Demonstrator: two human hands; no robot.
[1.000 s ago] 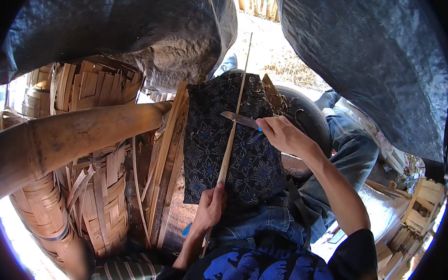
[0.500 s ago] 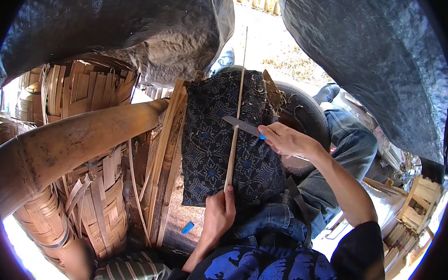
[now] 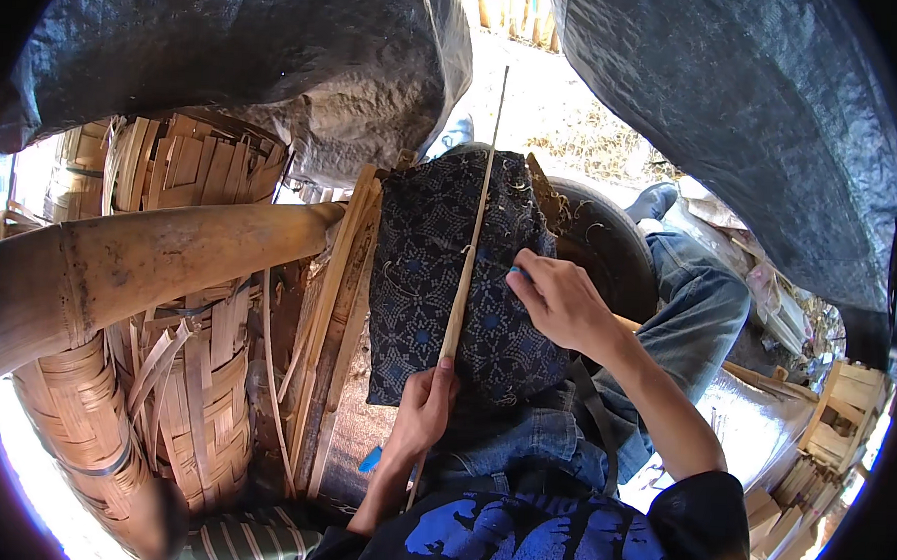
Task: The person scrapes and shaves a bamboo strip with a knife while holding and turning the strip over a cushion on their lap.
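Note:
My left hand [image 3: 425,404] is closed round the thick lower part of a long, thin bamboo strip [image 3: 463,291]. The strip slants away from me over a dark patterned cloth [image 3: 414,278] on my lap, and its thin tip reaches past the cloth's far edge. A small curl stands up from the strip near its middle. Right of the strip, my right hand [image 3: 567,307] is closed on a knife, of which only a bit of the blue handle [image 3: 515,270] shows by the thumb. Its blade is hidden or edge-on.
At left, a thick bamboo pole [image 3: 189,259] crosses woven bamboo baskets [image 3: 198,409]. Upright slats [image 3: 342,315] flank the cloth. A tyre [image 3: 615,242] stands beyond my right hand. Dark plastic sheets [image 3: 736,122] hang overhead. A small blue piece [image 3: 371,460] lies beside my left forearm.
My right hand has moved toward me and turned, so the knife blade that lay across the strip no longer shows. My left hand has shifted slightly left and nearer with the strip.

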